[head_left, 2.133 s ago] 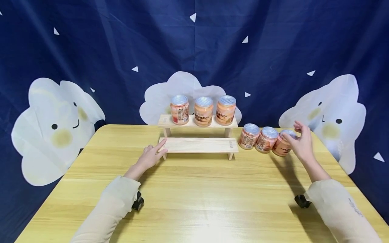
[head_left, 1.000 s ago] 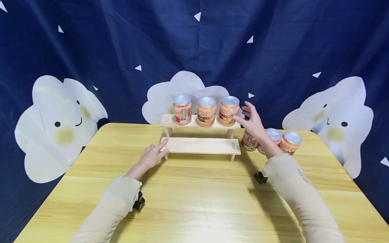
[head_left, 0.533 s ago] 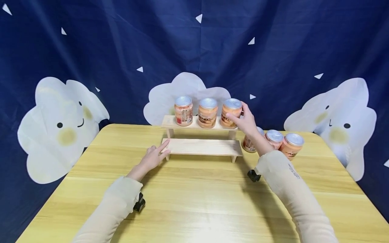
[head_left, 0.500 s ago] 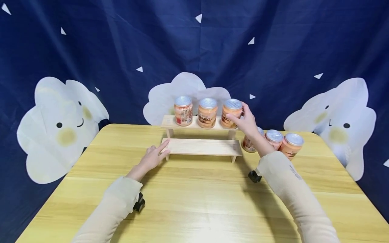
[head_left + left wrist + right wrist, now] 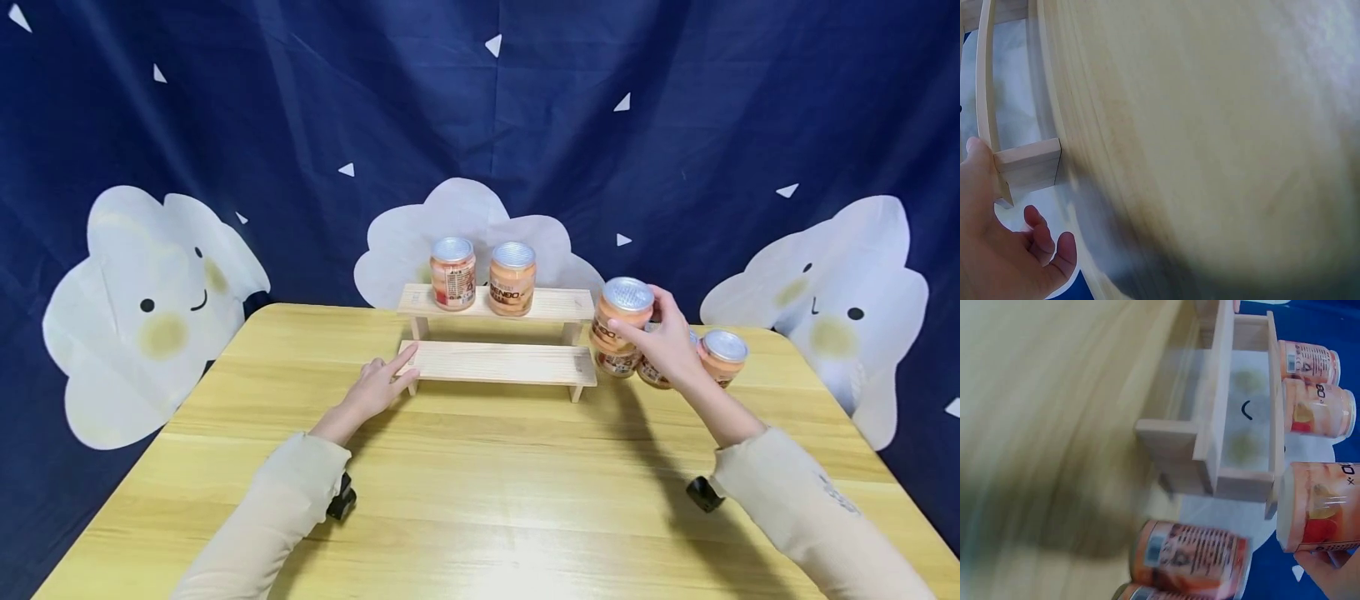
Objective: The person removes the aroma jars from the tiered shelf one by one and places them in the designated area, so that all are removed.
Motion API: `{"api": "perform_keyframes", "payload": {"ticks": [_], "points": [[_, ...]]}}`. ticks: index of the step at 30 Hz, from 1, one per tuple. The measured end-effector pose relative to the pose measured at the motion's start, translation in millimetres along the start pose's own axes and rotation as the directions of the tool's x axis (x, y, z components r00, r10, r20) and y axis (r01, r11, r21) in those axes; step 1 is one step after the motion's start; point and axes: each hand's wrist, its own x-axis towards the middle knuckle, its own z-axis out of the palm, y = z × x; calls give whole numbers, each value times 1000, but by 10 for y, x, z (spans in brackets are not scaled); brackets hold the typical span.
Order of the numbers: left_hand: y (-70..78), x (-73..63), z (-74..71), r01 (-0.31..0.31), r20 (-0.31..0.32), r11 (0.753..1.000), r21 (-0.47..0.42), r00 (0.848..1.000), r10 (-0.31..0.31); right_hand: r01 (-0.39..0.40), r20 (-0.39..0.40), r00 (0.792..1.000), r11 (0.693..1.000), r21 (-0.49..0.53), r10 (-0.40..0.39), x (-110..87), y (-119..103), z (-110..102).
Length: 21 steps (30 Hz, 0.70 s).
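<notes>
Nr rack (image 5: 498, 363), RH (image 5: 670, 343) (fingers (image 5: 663, 302) round jar (image 5: 618, 312))

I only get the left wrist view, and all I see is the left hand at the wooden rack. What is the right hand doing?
Observer: The right hand is holding a jar near the right end of the wooden rack.
Operator: Anything on the top shelf?
Observer: Yes, two more jars stand side by side on the top shelf.
Operator: And beside the rack?
Observer: Three others stand to its right, partly hidden.
</notes>
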Motion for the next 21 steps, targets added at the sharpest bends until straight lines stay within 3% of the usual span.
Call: {"api": "perform_keyframes", "payload": {"ticks": [5, 11, 21], "points": [[-7, 3, -3, -5, -1, 1000, 5, 1000, 5, -27, 66, 997, 999, -16, 28, -171, 156, -129], [-24, -9, -1, -3, 2, 1000, 3, 1000, 3, 18, 93, 996, 1000, -22, -16, -294, 462, -139], [-13, 15, 22, -10, 6, 1000, -3, 1000, 10, -52, 149, 987, 996, -77, 63, -405, 743, -62]]}}
